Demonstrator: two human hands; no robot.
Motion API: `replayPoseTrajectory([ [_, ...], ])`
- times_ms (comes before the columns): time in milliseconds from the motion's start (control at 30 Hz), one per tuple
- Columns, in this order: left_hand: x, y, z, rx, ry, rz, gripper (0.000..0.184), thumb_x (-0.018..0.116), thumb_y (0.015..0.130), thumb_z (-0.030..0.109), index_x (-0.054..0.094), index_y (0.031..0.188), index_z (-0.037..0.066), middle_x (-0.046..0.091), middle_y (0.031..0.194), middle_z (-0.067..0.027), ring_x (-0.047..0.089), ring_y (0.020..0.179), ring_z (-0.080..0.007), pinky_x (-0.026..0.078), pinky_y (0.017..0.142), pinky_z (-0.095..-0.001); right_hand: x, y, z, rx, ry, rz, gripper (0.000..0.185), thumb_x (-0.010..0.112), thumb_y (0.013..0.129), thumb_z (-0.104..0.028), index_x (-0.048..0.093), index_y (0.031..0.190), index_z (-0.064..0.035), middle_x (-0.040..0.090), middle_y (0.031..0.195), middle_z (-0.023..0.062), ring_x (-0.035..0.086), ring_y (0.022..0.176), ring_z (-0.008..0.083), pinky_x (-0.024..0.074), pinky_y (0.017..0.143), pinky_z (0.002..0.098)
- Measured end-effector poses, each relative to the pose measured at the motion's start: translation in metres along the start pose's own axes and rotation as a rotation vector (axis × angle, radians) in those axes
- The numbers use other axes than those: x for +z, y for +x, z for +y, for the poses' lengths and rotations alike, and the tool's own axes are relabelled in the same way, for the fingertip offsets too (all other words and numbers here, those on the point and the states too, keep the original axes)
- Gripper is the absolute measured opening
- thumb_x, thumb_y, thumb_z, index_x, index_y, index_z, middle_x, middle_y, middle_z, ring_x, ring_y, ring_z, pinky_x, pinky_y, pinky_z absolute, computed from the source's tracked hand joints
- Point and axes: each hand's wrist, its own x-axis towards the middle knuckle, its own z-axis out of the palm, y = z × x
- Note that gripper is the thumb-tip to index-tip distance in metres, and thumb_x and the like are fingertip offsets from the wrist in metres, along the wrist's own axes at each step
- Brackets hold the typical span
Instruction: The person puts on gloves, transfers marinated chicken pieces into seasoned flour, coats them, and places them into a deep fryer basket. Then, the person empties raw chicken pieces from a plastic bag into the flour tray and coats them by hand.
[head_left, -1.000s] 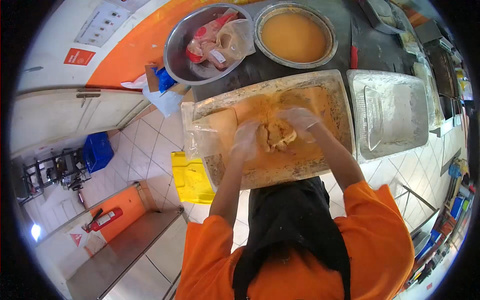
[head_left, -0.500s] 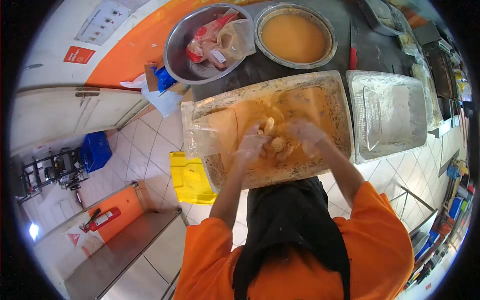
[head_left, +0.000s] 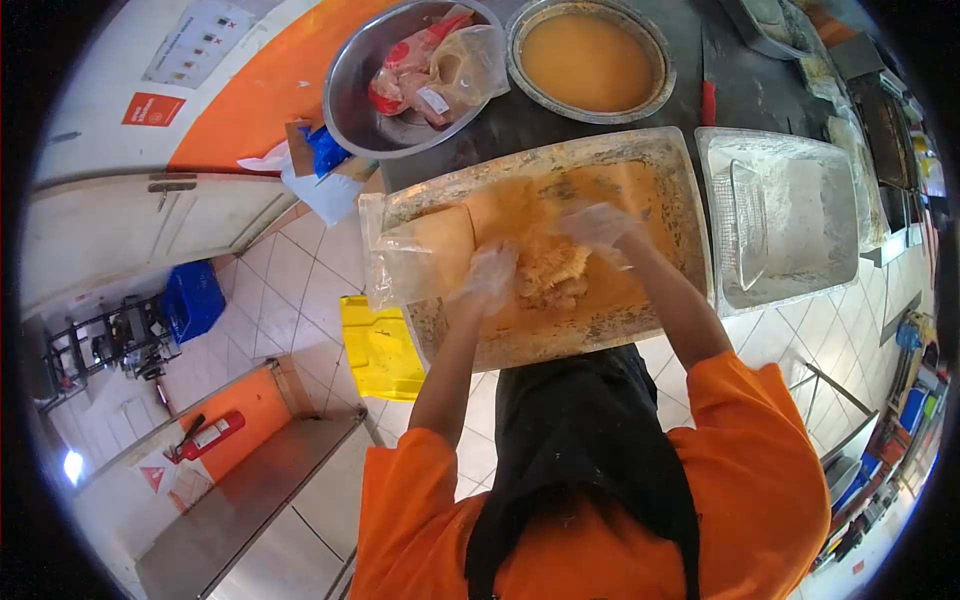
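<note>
A large shallow tray of orange seasoned flour lies in front of me. Several flour-coated pieces, apparently chicken, are heaped near its middle, partly buried. At the heap's left side is my left hand in a clear plastic glove, its fingers loosely apart with nothing seen in them. My right hand, gloved the same way, hovers above the flour to the heap's upper right. Its fingers are stretched out, blurred by motion, and hold nothing visible. A clear plastic bag of orange powder rests over the tray's left side.
Behind the tray stand a metal bowl with bagged raw meat and a round pan of orange liquid. To the right, a white-floured tray holds a wire basket. A yellow plastic object is below left.
Both hands have moved apart from the pieces, the right one up. Loose flour now covers more of the heap, and the pale piece that stuck up between my hands no longer shows.
</note>
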Motion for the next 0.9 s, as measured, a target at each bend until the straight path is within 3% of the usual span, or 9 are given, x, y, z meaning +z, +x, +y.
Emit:
replayPoseTrajectory([
  [100, 0.045, -0.01, -0.055, 0.345, 0.284, 0.094, 0.057, 0.048, 0.096, 0.028, 0.032, 0.147, 0.011, 0.059, 0.122, -0.0257, 0.057, 0.11, -0.0412, 0.043, 0.097, -0.0475, -0.021, -0.032, -0.003, 0.309, 0.037, -0.122, 0.044, 0.042, 0.095, -0.043, 0.061, 0.116, -0.0093, 0.065, 0.114, 0.0155, 0.065, 0.1, 0.0296, 0.0495, 0.084, 0.0442],
  [200, 0.056, -0.035, -0.018, 0.223, 0.263, 0.101, 0.066, 0.038, 0.09, 0.002, 0.021, 0.152, 0.013, 0.041, 0.149, -0.0138, 0.047, 0.13, -0.0335, 0.038, 0.107, -0.0417, 0.05, -0.012, 0.035, 0.122, 0.054, 0.009, 0.041, 0.044, 0.097, -0.04, 0.061, 0.118, -0.0092, 0.064, 0.114, 0.0147, 0.062, 0.104, 0.0278, 0.0481, 0.086, 0.0422],
  [333, 0.082, 0.026, -0.032, 0.316, 0.043, 0.044, 0.056, 0.048, 0.092, 0.012, 0.037, 0.147, 0.015, 0.048, 0.144, -0.012, 0.049, 0.13, -0.0298, 0.039, 0.106, -0.0372, 0.063, -0.002, 0.023, -0.166, -0.296, 0.037, 0.037, 0.05, 0.097, -0.033, 0.06, 0.123, -0.0087, 0.061, 0.12, 0.0145, 0.057, 0.113, 0.0249, 0.0461, 0.094, 0.0368],
  [400, 0.06, 0.014, -0.028, 0.256, -0.246, 0.045, 0.047, 0.052, 0.094, 0.021, 0.05, 0.14, 0.012, 0.054, 0.138, -0.0133, 0.051, 0.127, -0.0294, 0.04, 0.105, -0.0358, 0.052, -0.021, -0.002, 0.046, 0.207, 0.147, 0.041, 0.055, 0.095, -0.033, 0.059, 0.127, -0.0081, 0.06, 0.125, 0.0148, 0.055, 0.117, 0.0235, 0.0447, 0.098, 0.0341],
  [500, 0.014, -0.023, -0.013, 0.116, -0.377, -0.104, 0.044, 0.054, 0.096, 0.035, 0.059, 0.131, 0.009, 0.058, 0.133, -0.0153, 0.053, 0.124, -0.0279, 0.04, 0.104, -0.035, 0.018, -0.039, 0.015, -0.219, -0.239, 0.078, 0.054, 0.06, 0.093, -0.039, 0.053, 0.136, -0.008, 0.055, 0.136, 0.0132, 0.051, 0.124, 0.0214, 0.0417, 0.102, 0.0317],
  [600, 0.05, 0.018, -0.084, 0.149, -0.162, -0.281, 0.046, 0.051, 0.097, 0.044, 0.06, 0.129, 0.012, 0.056, 0.136, -0.0133, 0.054, 0.123, -0.0257, 0.041, 0.103, -0.0341, -0.003, -0.049, 0.03, 0.416, 0.636, -0.034, 0.061, 0.06, 0.093, -0.045, 0.049, 0.14, -0.0082, 0.051, 0.141, 0.0115, 0.05, 0.126, 0.021, 0.0413, 0.102, 0.0324],
  [700, -0.02, -0.073, 0.029, -0.15, 0.203, -0.208, 0.04, 0.045, 0.1, 0.028, 0.056, 0.133, 0.01, 0.056, 0.136, -0.015, 0.058, 0.121, -0.028, 0.046, 0.097, -0.0344, -0.002, -0.06, 0.006, 0.526, 0.325, -0.177, 0.062, 0.059, 0.093, -0.048, 0.051, 0.139, -0.0075, 0.053, 0.139, 0.0108, 0.049, 0.125, 0.0223, 0.0408, 0.101, 0.0333],
  [800, 0.057, -0.018, -0.045, 0.445, 0.126, -0.197, 0.04, 0.043, 0.1, 0.025, 0.055, 0.135, 0.012, 0.055, 0.139, -0.0127, 0.056, 0.123, -0.0261, 0.046, 0.098, -0.0326, 0.052, -0.046, 0.031, 0.448, 0.624, -0.141, 0.061, 0.056, 0.093, -0.052, 0.055, 0.135, -0.0083, 0.06, 0.131, 0.0101, 0.055, 0.117, 0.0217, 0.0422, 0.099, 0.0328],
  [900, 0.089, 0.016, -0.05, 0.439, -0.044, -0.29, 0.04, 0.045, 0.097, 0.019, 0.055, 0.135, 0.014, 0.054, 0.14, -0.0093, 0.054, 0.125, -0.0255, 0.046, 0.1, -0.0319, 0.008, -0.062, -0.044, 0.226, 0.139, -0.421, 0.057, 0.051, 0.095, -0.053, 0.058, 0.133, -0.011, 0.063, 0.125, 0.0093, 0.058, 0.113, 0.0205, 0.0422, 0.1, 0.0317],
])
